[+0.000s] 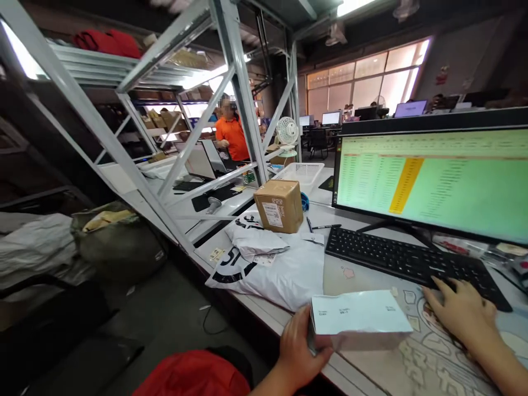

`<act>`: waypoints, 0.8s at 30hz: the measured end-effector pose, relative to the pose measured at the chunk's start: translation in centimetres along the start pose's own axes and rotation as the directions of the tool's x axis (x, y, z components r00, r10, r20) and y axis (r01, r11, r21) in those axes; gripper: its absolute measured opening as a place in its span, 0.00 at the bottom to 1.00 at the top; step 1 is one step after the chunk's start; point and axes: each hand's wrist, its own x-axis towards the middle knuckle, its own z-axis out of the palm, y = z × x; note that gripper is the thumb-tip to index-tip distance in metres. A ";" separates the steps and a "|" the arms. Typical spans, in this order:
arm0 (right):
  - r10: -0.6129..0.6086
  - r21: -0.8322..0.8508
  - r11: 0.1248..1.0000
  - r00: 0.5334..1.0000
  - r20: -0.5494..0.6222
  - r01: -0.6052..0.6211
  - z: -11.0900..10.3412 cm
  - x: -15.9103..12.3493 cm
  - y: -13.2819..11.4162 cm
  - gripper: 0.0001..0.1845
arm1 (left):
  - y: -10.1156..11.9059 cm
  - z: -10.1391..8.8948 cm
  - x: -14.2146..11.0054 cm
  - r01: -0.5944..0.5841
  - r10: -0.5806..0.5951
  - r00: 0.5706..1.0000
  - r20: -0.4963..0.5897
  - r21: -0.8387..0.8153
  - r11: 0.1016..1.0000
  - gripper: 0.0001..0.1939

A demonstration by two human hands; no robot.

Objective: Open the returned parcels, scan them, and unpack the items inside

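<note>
Near five o'clock, left hand (297,344) grips white carton (358,312) endwise; at four, right hand (464,311), loosely spread, visibly empty, meets black keyboard (379,259). Steady carton, light keystrokes work best.

The person's right hand (462,308) lies with its fingers spread at the near edge of a black keyboard (388,254). In front of the keyboard, the left hand (297,342) grips the left end of a white box (361,312). Left of the keyboard lies a white mailer bag (295,275) with a smaller packet (256,239) on top; a labelled cardboard box (280,206) stands farther back on that side. Behind the keyboard, a monitor (437,179) shows a table with one orange column. A person in an orange shirt (233,137) stands well beyond the keyboard, to its left.
</note>
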 end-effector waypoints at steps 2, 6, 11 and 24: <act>-0.015 -0.066 0.998 1.000 0.002 0.016 -0.2 -0.2 -0.2 0.39 | 0.2 -0.1 0.0 0.002 -0.002 1.000 0.012 -0.022 1.000 0.43; -0.019 -0.074 0.997 1.000 0.000 0.019 -0.6 -0.2 -0.9 0.41 | 0.6 -0.3 0.4 0.049 -0.046 0.998 0.046 -0.066 0.997 0.43; -0.044 0.104 0.993 0.995 -0.085 0.053 -4.1 0.6 -3.4 0.38 | 1.0 -1.0 1.4 0.226 -0.195 0.967 0.162 -0.204 0.952 0.50; 0.153 0.793 0.459 0.915 0.374 -0.401 -17.9 -12.7 -11.0 0.46 | 9.3 -3.0 6.0 0.386 0.081 0.822 0.564 -0.656 0.649 0.57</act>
